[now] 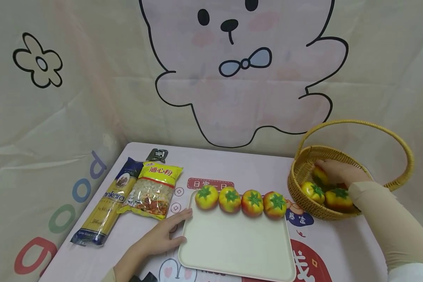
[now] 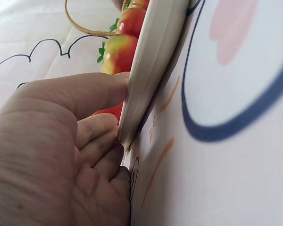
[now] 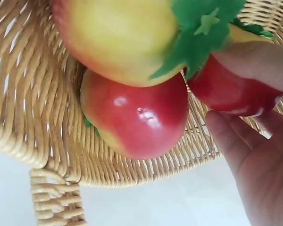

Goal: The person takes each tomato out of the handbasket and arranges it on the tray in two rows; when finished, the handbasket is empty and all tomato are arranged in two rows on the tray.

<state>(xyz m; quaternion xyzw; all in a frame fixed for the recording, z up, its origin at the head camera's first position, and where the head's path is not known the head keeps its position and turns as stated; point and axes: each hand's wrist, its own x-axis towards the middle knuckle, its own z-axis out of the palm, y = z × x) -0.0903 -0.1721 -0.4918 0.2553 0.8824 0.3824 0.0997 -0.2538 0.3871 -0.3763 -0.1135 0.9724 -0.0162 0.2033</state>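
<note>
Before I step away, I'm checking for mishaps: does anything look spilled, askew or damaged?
Nothing looks spilled or damaged. Four red-yellow fruits with green leaves sit in a row along the far side of the cream rectangular tray. The clear-and-yellow plastic pasta bag lies aslant beside the long blue-yellow spaghetti packet, but neither looks torn.

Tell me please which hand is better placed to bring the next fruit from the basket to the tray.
Probably the right hand: it is inside the basket, gripping a red fruit. The left hand touches the tray at its left edge, away from the basket.
</note>
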